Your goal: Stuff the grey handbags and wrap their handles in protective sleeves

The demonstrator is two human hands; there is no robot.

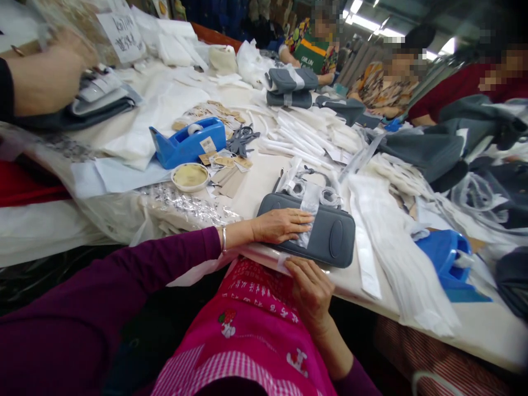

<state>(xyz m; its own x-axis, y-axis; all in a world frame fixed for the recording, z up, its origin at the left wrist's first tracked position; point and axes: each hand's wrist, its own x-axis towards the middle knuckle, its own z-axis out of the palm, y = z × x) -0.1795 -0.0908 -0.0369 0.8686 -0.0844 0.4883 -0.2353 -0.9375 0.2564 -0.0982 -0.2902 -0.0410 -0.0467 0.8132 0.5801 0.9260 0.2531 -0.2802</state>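
Note:
A dark grey folded bag (340,239) lies at the table's front edge with a clear plastic band (310,204) around its middle. Stretched fingers of my left hand (282,224) rest flat on the bag and touch this band. Just below the bag, at the table edge, my right hand (311,286) is closed, its thumb and fingers pinching a short translucent strip (282,263) that looks like tape. Coiled grey cords (330,195) in clear wrapping stick out behind the bag.
A blue tape dispenser (192,140) stands left, beside a round dish (190,177) and several tags (226,161). Another blue dispenser (447,258) and white foam sheets (396,253) lie right. Co-workers sit across the table; another person's hand (53,71) works at far left.

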